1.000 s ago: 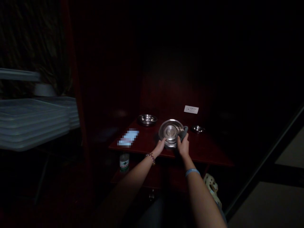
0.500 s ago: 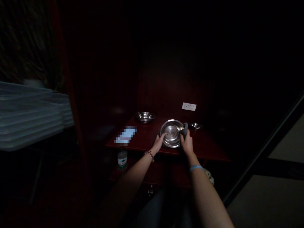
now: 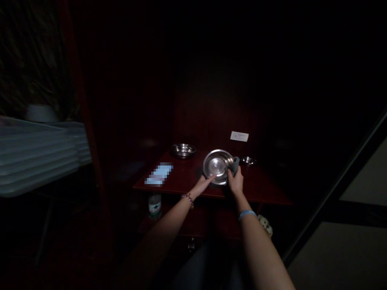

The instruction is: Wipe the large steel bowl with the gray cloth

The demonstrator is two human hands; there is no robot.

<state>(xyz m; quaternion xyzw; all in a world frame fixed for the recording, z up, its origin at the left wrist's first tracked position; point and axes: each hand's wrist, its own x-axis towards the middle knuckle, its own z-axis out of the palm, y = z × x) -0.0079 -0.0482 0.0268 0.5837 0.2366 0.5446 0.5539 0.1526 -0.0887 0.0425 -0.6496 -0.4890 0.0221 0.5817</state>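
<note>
A shiny metal basin (image 3: 216, 164) is held tilted above the front of the dark red desk (image 3: 178, 181), its inside facing me. My left hand (image 3: 203, 186) grips its lower left rim, thumb over the inside. At the right rim, my right hand (image 3: 236, 180) is closed on a grey cloth (image 3: 234, 164), pressing it against the basin. Behind, on the left of the desk, sits another metal basin or a stack of them (image 3: 183, 150). A smaller metal bowl (image 3: 248, 161) stands to the right, just past my right hand.
A pixelated bright flat object (image 3: 159, 174) lies at the desk's left. Below is a bottle with a green and white label (image 3: 155, 208). A white socket plate (image 3: 239, 136) is on the back wall. Stacked translucent trays (image 3: 39, 157) stand far left. A pale spotted item (image 3: 265, 225) shows beside my right forearm.
My left hand has shifted slightly down and along the rim, its thumb now reaching further inside. The basin has turned and tilted a little, while my right hand stays at the right rim with the cloth.
</note>
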